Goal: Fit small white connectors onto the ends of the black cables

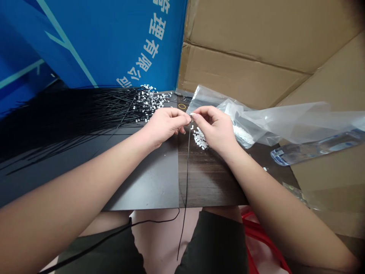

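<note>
My left hand (pixel 168 123) is closed in a pinch on the upper end of a thin black wire (pixel 187 167), which hangs down past the table's front edge. Fingertips of my right hand (pixel 218 127) pinch a small white plastic piece (pixel 192 114) right at that wire end, nearly touching my left fingers. Whether the piece sits on the wire or only beside it, I cannot tell. Just below my right hand lies a little heap of loose white pieces (pixel 200 139). To the left spreads a big bundle of black wires (pixel 71 110), many tipped with white pieces (pixel 148 99).
A clear plastic bag (pixel 242 133) with more white pieces lies right of my hands, near a clear bottle-like plastic object (pixel 316 150). Cardboard (pixel 242 72) and a blue printed panel (pixel 114 42) stand behind the dark table (pixel 154 182). A black cable (pixel 114 230) crosses my lap.
</note>
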`<state>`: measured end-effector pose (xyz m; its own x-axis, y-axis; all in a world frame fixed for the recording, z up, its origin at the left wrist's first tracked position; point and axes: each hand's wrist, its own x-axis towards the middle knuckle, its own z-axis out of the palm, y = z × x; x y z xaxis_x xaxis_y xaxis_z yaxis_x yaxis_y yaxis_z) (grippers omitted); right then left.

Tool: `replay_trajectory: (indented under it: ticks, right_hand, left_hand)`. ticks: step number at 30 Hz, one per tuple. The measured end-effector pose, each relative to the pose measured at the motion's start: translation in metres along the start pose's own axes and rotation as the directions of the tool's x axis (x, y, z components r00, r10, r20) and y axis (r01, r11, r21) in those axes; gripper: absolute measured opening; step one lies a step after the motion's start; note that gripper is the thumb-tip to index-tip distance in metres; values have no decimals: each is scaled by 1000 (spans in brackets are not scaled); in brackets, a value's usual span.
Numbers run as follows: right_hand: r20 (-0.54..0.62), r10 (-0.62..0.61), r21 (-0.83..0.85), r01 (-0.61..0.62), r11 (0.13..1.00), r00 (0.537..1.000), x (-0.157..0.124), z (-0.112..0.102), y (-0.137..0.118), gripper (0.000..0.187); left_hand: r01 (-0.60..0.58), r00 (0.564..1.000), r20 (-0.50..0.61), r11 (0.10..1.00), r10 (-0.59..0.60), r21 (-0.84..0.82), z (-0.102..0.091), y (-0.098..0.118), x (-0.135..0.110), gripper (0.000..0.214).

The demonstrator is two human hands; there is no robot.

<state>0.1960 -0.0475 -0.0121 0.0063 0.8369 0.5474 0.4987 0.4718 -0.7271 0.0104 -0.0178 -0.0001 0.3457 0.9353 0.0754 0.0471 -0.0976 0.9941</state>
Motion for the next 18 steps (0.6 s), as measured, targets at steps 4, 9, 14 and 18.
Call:
replay_trajectory:
  ticks: [4,9,14,18]
  right_hand:
    - [1,-2,0,2,1000,1000,0,-1,0,8]
    - [5,-3,0,3,1000,1000,-1,0,-1,8]
    - [19,29,10,-29,1000,999,-1,1,-4,9]
    - [20,36,-12,-35,999,999,-1,1,-4,10]
  left_hand:
    - [-11,1000,-3,1000,11,14,2,-2,0,12]
    - [-37,999,-11,999,37,24,2,-2,0,11]
    - [-77,996,-34,994,80,74,2,-1,-1,9]
    - [-77,996,-47,994,81,80,3,-1,-2,12]
